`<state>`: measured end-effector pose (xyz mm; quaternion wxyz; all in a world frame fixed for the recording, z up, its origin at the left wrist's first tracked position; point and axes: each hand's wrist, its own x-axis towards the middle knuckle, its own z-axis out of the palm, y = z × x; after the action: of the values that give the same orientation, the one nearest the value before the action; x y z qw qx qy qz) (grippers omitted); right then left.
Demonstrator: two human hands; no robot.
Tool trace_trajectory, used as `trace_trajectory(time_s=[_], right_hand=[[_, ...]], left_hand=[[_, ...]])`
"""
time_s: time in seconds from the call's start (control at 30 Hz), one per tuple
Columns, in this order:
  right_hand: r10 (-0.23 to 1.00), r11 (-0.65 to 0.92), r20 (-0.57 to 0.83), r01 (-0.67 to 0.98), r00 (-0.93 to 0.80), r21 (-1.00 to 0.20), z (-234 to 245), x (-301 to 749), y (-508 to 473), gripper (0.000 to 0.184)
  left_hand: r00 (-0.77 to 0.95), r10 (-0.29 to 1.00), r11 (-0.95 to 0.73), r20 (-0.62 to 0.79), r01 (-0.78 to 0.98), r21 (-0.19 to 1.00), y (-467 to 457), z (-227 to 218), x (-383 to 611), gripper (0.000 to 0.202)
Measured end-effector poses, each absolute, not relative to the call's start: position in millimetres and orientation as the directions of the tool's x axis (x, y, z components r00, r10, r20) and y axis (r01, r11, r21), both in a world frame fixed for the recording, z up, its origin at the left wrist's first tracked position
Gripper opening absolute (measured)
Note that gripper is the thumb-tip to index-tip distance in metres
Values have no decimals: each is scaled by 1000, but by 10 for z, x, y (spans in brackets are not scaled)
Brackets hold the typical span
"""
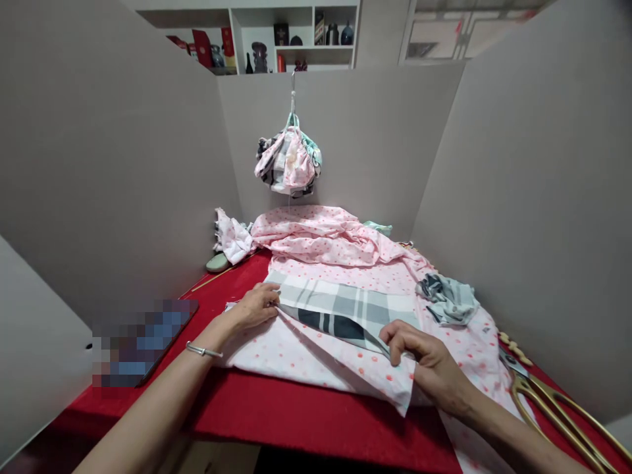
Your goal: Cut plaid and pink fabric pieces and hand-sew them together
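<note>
Left hand: the left hand [251, 308] lies at about 10 o'clock from the cloth's near edge, fingers pressed together on the fold where pink meets plaid; whether it pinches cannot be told. A metal bangle [201, 349] circles the wrist.
Right hand: the right hand [424, 359] has its fingers curled down, pinching the folded corner of the pink dotted cloth.
Cloth: the pink dotted cloth [301, 352] lies spread across the middle of the red table [306, 415], its near edge folded back to show a grey plaid cloth [340, 306] between the hands. More pink cloth [320, 234] bunches up at 12 o'clock.
Nearby: a crumpled grey-blue cloth [447, 299] sits on the pink cloth at 2 o'clock. Gold scissors [553, 411] lie at 4 o'clock, just beyond the right hand.
Far side: a white frilled cloth [232, 237], a pale green oval object [218, 263] and a thin wooden stick [212, 280] lie at 10 o'clock.
Left side: a dark flat object [143, 342], too blurred to name, rests at 9 o'clock beside the left forearm.
Surroundings: grey partitions [99, 164] box in the table. A cloth bundle [287, 161] hangs from a hook at 12 o'clock, below a shelf [296, 39] of ornaments.
</note>
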<state>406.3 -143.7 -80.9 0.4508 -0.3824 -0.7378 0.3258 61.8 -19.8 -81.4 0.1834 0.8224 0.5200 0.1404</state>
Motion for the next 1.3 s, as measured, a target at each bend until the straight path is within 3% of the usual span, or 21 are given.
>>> trace_trajectory(time_s=[0.13,0.23,0.37,0.47,0.57,0.63,0.73,0.8,0.87,0.93,1.03,1.17,1.3], right_hand=[[979,166,159,46,-130,-985,-718,4068,-1336,15],[999,-42,-45,-106,28,-994,-705,4076,-1190,32],[969,-129,-98,124,226,-984,-868,4140,-925,36],[960,-159,-91,247,264,-956,-1033,4200,-787,33],[961,-149,-42,382,275,-912,-1079,4252,-816,44],[965,-57,109,591,240,-804,-1044,4279,-971,47],[881,325,463,832,-93,-451,-1001,4287,-1367,49],[765,520,524,838,-373,-164,-1040,4257,-1623,60],[712,556,493,830,-500,41,-1129,4204,-1761,64],[712,489,494,857,-499,161,-1222,4136,-1754,57],[730,429,501,883,-464,191,-1276,4038,-1604,44],[782,461,408,877,-472,131,-1212,3984,-1518,36],[779,518,354,849,-517,100,-1165,4019,-1577,35]], left_hand=[[408,913,-343,8,756,557,-189,-710,537,22],[376,927,-309,7,751,584,-85,-645,587,33],[304,952,-270,15,820,504,125,-703,793,28],[239,968,-247,71,881,403,144,-740,957,26],[262,950,-303,173,906,295,-112,-658,1048,38],[412,894,-442,176,876,195,-432,-601,1032,43],[571,820,-568,34,807,164,-954,-678,858,49],[501,864,-493,-46,862,121,-1180,-843,675,57],[356,927,-349,-121,934,73,-1234,-1017,490,62],[271,958,-266,-90,962,64,-1128,-1119,336,60],[226,974,-227,11,973,42,-811,-1106,180,54],[240,969,-231,67,965,-123,-484,-985,35,43],[365,931,-349,10,897,-272,-571,-937,-65,34]])
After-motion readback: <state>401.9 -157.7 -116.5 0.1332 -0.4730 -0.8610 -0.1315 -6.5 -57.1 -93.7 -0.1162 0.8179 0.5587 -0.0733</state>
